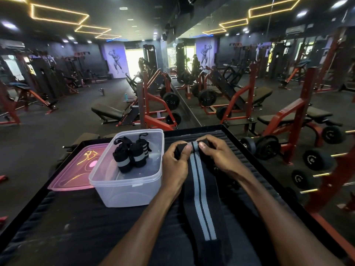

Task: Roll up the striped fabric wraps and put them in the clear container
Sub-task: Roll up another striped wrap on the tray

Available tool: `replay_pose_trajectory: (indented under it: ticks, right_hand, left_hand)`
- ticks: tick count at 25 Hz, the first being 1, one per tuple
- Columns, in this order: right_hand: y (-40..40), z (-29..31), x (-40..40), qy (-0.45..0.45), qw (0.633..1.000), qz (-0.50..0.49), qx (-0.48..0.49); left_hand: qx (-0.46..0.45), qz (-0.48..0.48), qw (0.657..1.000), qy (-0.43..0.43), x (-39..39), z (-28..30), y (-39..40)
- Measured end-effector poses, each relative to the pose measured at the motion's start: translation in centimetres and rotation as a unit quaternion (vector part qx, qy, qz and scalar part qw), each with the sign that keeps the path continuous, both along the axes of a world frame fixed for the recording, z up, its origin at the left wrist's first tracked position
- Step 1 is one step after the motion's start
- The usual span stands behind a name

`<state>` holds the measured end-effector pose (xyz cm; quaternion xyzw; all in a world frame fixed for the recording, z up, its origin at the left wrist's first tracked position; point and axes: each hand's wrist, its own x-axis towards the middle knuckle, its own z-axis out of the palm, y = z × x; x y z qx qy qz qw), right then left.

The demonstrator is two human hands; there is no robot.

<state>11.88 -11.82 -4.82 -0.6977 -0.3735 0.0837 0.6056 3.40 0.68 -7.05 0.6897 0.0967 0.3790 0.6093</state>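
While both hands pinch the far end of the striped wrap (199, 189) lying along the worktop (76, 217), left hand (175, 164) and right hand (217, 152) should roll tightly, edges aligned; clear container (124, 181) waits left-centre.

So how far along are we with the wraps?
Two rolled wraps already sit in the clear container. A third striped wrap lies stretched along the table; the left hand and right hand pinch its far end, just starting the roll. Left: finish rolling and place it inside.
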Motion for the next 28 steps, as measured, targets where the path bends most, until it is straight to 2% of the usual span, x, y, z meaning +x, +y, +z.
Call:
replay_pose_trajectory:
  ticks: [2, 10, 16, 21, 23, 26, 28]
  right_hand:
    - [0.5, -0.3, -0.4, 0.037, 0.999, 0.007, -0.019]
    - [0.5, -0.6, -1.2, -0.005, 0.997, -0.032, -0.068]
    - [0.7, -1.0, -1.0, -0.017, 0.997, -0.021, -0.072]
    - [0.7, -0.5, -1.0, -0.055, 0.996, -0.040, -0.049]
    - [0.7, -0.6, -0.8, -0.050, 0.998, -0.025, -0.042]
    - [0.5, -0.4, -0.5, 0.019, 1.000, -0.016, -0.005]
    - [0.4, -0.3, 0.0, -0.021, 0.999, -0.044, -0.009]
  left_hand:
    - [0.021, 0.015, 1.000, -0.010, -0.2, 0.1, 0.1]
    - [0.064, -0.012, 0.996, 0.058, 0.3, -0.2, 0.4]
    - [0.025, -0.036, 0.997, 0.067, 0.0, 0.3, 0.7]
    - [-0.076, -0.042, 0.993, 0.083, 0.4, 0.7, 0.6]
    - [-0.058, -0.026, 0.995, 0.077, 0.3, 0.6, 0.9]
    - [-0.004, -0.018, 0.998, 0.063, 0.1, 0.5, 0.8]
    - [-0.025, -0.020, 0.997, 0.064, 0.2, 0.2, 0.3]
